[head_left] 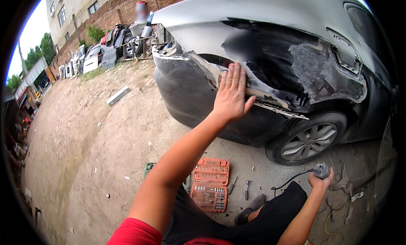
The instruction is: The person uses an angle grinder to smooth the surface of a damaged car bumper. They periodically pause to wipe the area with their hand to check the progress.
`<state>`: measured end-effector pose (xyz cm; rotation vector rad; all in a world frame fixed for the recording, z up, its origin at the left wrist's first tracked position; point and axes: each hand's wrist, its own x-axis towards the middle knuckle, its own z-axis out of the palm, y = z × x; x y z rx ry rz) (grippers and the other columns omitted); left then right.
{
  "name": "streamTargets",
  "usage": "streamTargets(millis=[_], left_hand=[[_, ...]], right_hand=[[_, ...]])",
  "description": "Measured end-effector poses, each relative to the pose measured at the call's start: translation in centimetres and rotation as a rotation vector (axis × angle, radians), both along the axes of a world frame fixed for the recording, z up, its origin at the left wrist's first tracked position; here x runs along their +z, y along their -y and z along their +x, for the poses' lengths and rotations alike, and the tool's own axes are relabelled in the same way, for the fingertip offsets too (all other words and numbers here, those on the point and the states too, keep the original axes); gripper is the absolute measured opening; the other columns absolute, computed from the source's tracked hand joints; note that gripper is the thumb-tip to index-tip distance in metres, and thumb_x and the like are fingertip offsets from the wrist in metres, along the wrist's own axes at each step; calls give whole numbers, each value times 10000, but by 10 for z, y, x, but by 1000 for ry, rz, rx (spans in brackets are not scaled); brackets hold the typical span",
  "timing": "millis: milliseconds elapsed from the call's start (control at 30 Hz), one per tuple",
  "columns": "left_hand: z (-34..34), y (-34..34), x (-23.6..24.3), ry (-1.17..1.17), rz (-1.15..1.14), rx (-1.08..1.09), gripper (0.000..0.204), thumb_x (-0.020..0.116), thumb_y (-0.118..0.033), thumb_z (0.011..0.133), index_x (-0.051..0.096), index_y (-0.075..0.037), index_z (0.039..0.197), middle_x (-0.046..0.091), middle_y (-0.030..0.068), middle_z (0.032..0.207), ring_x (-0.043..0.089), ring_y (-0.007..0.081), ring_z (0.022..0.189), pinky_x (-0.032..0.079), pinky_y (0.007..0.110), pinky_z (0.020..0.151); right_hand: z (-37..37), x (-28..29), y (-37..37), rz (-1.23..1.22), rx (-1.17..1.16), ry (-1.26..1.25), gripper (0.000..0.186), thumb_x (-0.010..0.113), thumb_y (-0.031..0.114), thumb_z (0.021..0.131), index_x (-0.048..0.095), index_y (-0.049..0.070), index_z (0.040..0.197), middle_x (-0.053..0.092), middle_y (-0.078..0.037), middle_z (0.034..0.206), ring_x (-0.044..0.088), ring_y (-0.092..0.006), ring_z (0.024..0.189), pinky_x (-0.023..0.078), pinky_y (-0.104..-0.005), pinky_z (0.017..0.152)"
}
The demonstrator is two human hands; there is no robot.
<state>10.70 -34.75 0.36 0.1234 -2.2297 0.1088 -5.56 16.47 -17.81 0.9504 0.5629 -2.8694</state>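
Car first: where is it from the fingers?

"The silver and black car (279,11) fills the upper right. Its dark bumper (186,90) lies directly under the left hand (231,94), the nearer of the two. That hand's fingers are straight and close together, thumb apart, pointing up and away from the person; they appear to rest flat across the bumper's top edge."

"Which way does that edge run?"

"Lengthwise from upper left down to the right, ending just above the wheel (313,142). The fingers cross it."

"And the right hand (320,183)?"

"Well apart from the bumper, low on the right, its fingers curled around a grey power tool (322,171)."

"Which way does the tool point?"

"Its round end is uppermost, below and right of the wheel; a cord (292,180) leaves leftward. Foreshortening hides its long axis, so that cannot be told."
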Motion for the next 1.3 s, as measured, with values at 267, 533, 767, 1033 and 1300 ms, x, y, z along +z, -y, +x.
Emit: streamTargets(millis=[267, 533, 767, 1033, 1300], left_hand=[[-2, 19, 10, 145, -308, -155, 924, 503, -627, 1076, 351, 33, 1705, 278, 205, 1817, 221, 345, 1703, 146, 490, 1384], [14, 193, 102, -469, 101, 354, 1068, 467, -632, 1110, 128, 211, 1672, 90, 437, 1769, 65, 518, 1690, 50, 547, 1376], [-19, 162, 128, -554, 86, 297, 1098, 461, -664, 1094, 59, 149, 1712, 32, 403, 1793, -27, 518, 1695, -22, 578, 1366], [-125, -61, 63, -257, -455, -179, 920, 473, -690, 1050, 449, -22, 1682, 266, 182, 1829, 203, 344, 1706, 91, 544, 1385], [-75, 1, 81, -115, -462, -199, 916, 508, -641, 1061, 419, 29, 1679, 294, 232, 1807, 229, 369, 1698, 140, 517, 1377]], right_hand=[[13, 17, 10, -56, 88, -5, 296, 820, 438, 924, 736, 207, 1089, 806, -16, 1094, 784, -187, 990, 627, -349, 898], [19, 22, 10, -30, 138, -40, 290, 803, 466, 928, 721, 229, 1075, 800, 32, 1070, 770, -141, 970, 552, -328, 825], [8, 17, 11, 42, 151, -29, 273, 791, 518, 929, 721, 283, 1047, 795, 65, 1049, 759, -108, 914, 540, -301, 781], [12, 23, 37, -22, 218, -55, 300, 807, 467, 934, 729, 210, 1067, 793, 24, 1007, 770, -149, 894, 623, -309, 745], [25, 29, 60, -54, 308, -95, 269, 841, 383, 921, 753, 146, 1013, 790, -6, 981, 771, -164, 901, 674, -345, 832]])
